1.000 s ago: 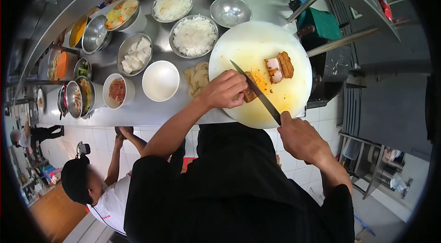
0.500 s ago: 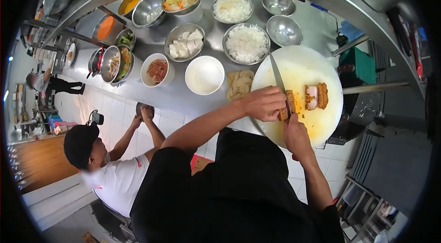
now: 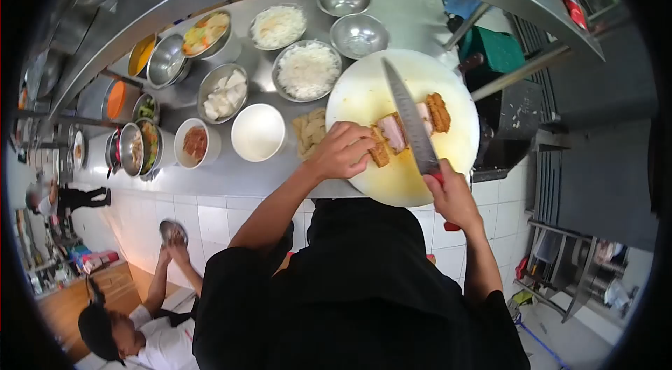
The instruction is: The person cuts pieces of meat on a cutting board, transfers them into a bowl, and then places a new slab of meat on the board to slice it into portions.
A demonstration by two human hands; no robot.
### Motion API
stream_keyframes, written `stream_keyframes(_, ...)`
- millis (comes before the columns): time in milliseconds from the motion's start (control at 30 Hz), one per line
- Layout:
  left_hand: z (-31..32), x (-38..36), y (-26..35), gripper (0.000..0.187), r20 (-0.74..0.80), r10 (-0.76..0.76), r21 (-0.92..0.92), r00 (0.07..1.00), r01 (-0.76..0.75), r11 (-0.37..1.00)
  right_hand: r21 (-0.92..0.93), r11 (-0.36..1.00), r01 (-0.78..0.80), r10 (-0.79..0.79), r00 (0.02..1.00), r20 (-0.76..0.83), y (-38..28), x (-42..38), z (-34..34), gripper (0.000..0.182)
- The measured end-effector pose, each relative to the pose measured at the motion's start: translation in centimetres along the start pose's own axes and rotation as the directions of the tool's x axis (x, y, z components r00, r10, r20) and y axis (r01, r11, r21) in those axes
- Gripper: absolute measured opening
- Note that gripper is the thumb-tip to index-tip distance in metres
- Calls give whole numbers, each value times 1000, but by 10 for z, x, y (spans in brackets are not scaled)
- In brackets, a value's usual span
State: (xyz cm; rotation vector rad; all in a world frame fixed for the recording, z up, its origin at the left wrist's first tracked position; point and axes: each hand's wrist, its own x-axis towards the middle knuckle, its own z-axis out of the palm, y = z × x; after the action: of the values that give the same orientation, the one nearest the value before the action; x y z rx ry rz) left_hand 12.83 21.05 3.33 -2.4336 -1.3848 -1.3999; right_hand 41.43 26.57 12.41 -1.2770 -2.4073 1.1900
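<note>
My right hand [image 3: 455,195] grips the red handle of a large kitchen knife [image 3: 409,111]. The blade points away from me and slants across the pieces of browned meat, partly covering a pale cut slice [image 3: 425,116]. A crusty brown piece [image 3: 439,112] lies to the right of the blade. Left of it rests a slice with a pale, pinkish face [image 3: 393,133]. With curled fingers, my left hand [image 3: 343,150] holds the leftmost piece of browned meat [image 3: 379,147]. All the meat is on a round white cutting board [image 3: 402,191] stained yellow.
A folded tan cloth [image 3: 309,130] lies left of the board. Beyond are bowls of white rice [image 3: 306,70], an empty white tub [image 3: 258,133], a tub of reddish meat [image 3: 197,142] and metal bowls [image 3: 358,36]. A seated co-worker [image 3: 150,328] holds a round metal object [image 3: 173,231].
The knife has left my left hand's side and swung right over the other pieces. A slice with a pale face now lies apart from the held piece. The whole view has shifted.
</note>
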Motion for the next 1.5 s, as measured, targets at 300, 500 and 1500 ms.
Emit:
stream_keyframes(300,24,26,-9,48,271,-188,-54,944,210,976,391,874,-288,369,918,-148,33,-72,-35,15)
stream_keyframes(500,18,26,43,95,350,-511,171,785,482,859,191,927,-321,364,893,-263,61,-89,-29,19)
stream_keyframes(1500,0,-123,23,59,26,-648,471,761,562,680,-482,871,-93,-244,770,-590,58,0,-34,41)
